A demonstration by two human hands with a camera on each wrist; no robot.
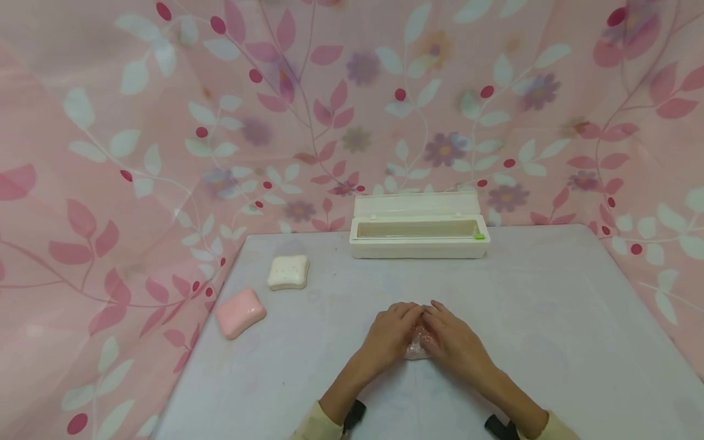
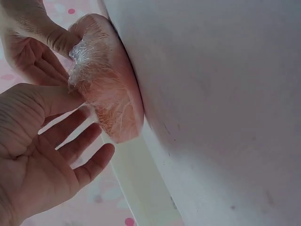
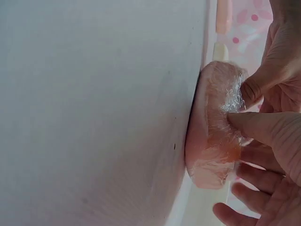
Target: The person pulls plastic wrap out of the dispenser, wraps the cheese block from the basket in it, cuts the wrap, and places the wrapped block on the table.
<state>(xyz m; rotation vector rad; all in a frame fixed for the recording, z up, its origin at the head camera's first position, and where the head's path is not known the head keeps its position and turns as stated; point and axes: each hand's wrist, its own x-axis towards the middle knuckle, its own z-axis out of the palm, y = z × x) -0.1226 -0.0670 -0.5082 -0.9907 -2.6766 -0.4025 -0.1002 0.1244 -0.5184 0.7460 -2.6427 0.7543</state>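
A pinkish bar of soap [image 1: 417,352], wrapped in crinkled cling film [image 2: 89,56], rests on the table between my two hands. My left hand [image 1: 387,335] holds it from the left, with the thumb pressed on the bunched film and the other fingers loosely bent beyond the bar. From the right, my right hand [image 1: 455,345] holds the same bar. Its thumb [image 3: 256,125] presses the gathered film. Both hands' fingertips come close together over the bar's far side in the head view, covering much of it.
At the table's back edge stands a long white box [image 1: 420,250] with its lid raised and a small green piece at its right end. A white soap bar [image 1: 288,272] and a pink soap bar [image 1: 240,313] lie on the left. Behind hangs a floral pink curtain [image 1: 352,110].
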